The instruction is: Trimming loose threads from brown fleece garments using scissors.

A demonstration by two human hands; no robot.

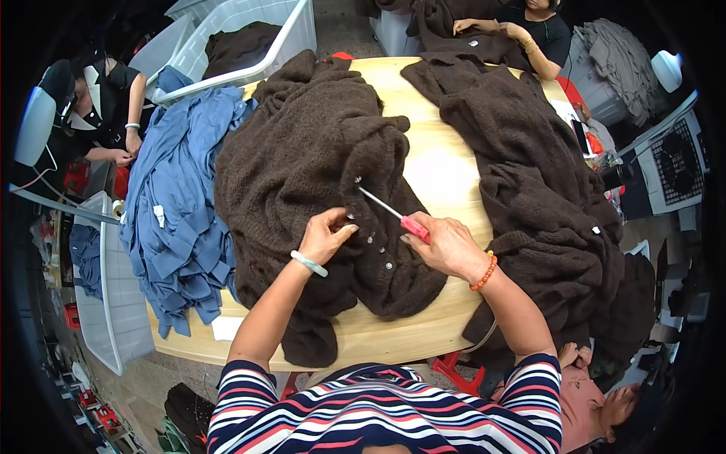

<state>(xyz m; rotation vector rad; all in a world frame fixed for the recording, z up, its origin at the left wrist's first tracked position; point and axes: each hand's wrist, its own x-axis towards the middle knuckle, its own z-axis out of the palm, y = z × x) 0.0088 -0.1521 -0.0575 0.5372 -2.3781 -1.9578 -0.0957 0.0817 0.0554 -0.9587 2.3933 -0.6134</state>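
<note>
A dark brown knitted garment (295,159) lies bunched over the middle of the table. Several small shiny buttons or snaps (389,265) run along its edge. My right hand (446,246) grips a screwdriver (414,228) by its red handle; the thin metal shaft slants up and left, its tip close to one of the shiny pieces (358,180). To the left, my left hand (327,236) has thumb and forefinger closed near each other at the garment, beside another shiny piece (350,216). Whether fabric sits between those fingers is hard to make out.
Blue garments (181,197) are heaped at the table's left, and more dark brown knits (522,159) at its right. White plastic bins (291,41) stand around the wooden table (446,170). Other people sit at the far left, far right and near right. A red stool (459,371) is below the front edge.
</note>
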